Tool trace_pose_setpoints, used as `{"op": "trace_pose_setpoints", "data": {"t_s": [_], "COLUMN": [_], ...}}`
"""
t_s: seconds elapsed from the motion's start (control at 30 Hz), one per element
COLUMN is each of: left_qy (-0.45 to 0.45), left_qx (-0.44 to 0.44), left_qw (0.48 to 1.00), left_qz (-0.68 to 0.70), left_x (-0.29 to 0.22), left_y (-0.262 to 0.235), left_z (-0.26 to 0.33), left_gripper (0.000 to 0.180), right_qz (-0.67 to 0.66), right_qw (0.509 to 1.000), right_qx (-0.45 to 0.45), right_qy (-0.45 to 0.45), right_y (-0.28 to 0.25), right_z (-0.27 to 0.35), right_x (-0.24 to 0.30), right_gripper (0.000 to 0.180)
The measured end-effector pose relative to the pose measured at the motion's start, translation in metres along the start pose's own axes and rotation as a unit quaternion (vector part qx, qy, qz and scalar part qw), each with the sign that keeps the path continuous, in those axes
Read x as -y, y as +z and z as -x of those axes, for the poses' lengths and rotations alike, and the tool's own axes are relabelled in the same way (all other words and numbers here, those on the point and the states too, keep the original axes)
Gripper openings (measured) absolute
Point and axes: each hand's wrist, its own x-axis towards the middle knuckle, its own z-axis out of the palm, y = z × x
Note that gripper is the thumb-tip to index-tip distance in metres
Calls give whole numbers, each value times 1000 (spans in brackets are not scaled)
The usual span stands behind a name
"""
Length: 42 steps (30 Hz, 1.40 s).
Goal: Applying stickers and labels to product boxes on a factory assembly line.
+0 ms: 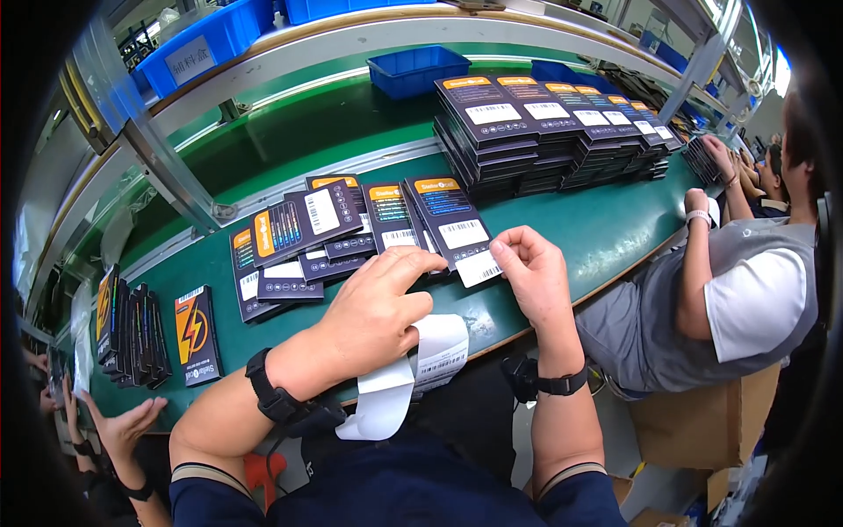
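Observation:
My left hand (378,307) rests on the green bench (606,233), its fingers curled over a long white strip of barcode labels (413,373) that hangs off the front edge. My right hand (531,268) pinches a small white barcode sticker (479,268) at the lower end of a dark flat box (450,220) with an orange tab. That box leans on a fanned row of similar dark boxes (303,233) lying just beyond both hands.
Tall stacks of the same dark boxes (544,132) stand at the back right. A blue bin (417,68) sits behind them. Upright boxes (132,329) stand at far left by another person's hand (123,426). A seated person in grey (738,290) works at right.

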Motion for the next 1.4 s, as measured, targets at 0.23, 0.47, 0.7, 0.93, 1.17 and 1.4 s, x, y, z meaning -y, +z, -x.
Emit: {"op": "trace_pose_setpoints", "data": {"t_s": [0.23, 0.47, 0.7, 0.93, 1.17, 1.4], "left_qy": [-5, -13, -18, -22, -21, -26], "left_qx": [68, 97, 89, 82, 87, 72], "left_qw": [997, 994, 995, 995, 995, 997], "left_qz": [-29, -44, -39, -42, -46, -21], "left_x": [2, 3, 2, 0, -1, -1], "left_y": [4, 2, 4, 7, 7, 12], "left_z": [-7, -9, -9, -8, -7, -3], "left_gripper": [19, 17, 16, 15, 15, 14], "right_qz": [27, 82, 130, 154, 175, 220], "right_qw": [1000, 997, 991, 988, 983, 966], "right_qx": [-4, -10, -18, -13, 18, 90], "right_qy": [6, 4, -7, -6, 44, 102], "right_y": [1, 0, 1, 0, -7, -10], "right_z": [-2, -1, 2, -2, -8, -10], "right_x": [-3, 1, 7, 10, 19, 30], "right_gripper": [13, 12, 12, 13, 21, 28]}}
